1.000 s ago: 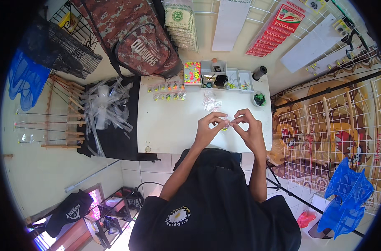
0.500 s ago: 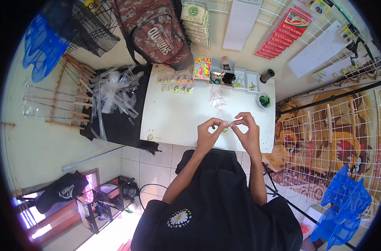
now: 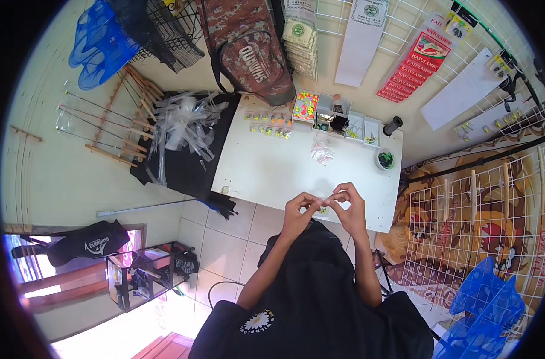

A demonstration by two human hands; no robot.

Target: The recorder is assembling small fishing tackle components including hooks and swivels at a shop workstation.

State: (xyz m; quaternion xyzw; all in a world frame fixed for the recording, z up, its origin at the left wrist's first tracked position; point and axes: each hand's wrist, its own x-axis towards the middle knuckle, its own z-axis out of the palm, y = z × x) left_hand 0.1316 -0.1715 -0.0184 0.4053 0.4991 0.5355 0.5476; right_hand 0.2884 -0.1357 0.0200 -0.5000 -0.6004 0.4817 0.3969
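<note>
Over the near edge of the white table [image 3: 266,170], my left hand [image 3: 299,212] and my right hand [image 3: 351,209] meet with thumbs and fingertips pinched together. Between them is a small clear plastic packet [image 3: 324,210] with something yellow-green in it; fingers cover much of it. Farther up the table lie loose clear plastic bags [image 3: 322,152]. Two rows of small filled packets [image 3: 270,123], with yellow-green and orange pieces, are laid out at the far left of the tabletop.
Along the table's back stand a box of bright beads [image 3: 306,106], compartment trays [image 3: 355,127] and a black cylinder [image 3: 393,125]. A tub with green pieces [image 3: 384,158] stands at the right. A camouflage bag [image 3: 248,60] is behind; plastic sheets [image 3: 186,128] lie on black cloth at left.
The whole view has shifted, so the table and hands appear lower in the picture. Both hands keep their pinch on the packet, fingertips close together.
</note>
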